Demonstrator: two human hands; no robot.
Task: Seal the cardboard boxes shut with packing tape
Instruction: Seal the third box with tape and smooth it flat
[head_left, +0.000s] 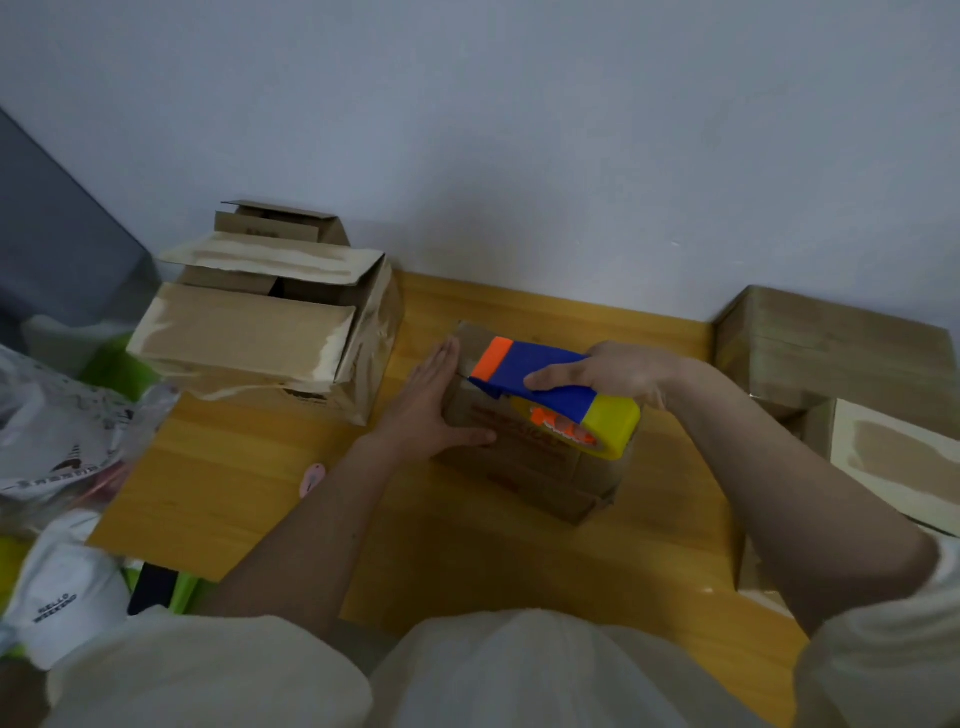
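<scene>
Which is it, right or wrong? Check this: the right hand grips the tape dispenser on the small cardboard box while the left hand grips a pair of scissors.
Wrong on the left hand: the head view shows it pressing flat on the small cardboard box, holding nothing. The right hand does grip the tape dispenser on that box.

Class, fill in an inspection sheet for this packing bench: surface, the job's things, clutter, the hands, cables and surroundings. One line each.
Surface: wooden table, bare patches around the boxes.
Job's things: small box in the middle, flaps down; tape dispenser on top of it; large box at the left, flaps open; more boxes at the right.
Clutter: plastic bags and a white cap at the left edge.
Hands: left hand flat against the small box's side; right hand holds the dispenser.
Cables: nothing seen.
Surroundings: plain wall behind the table.
</scene>
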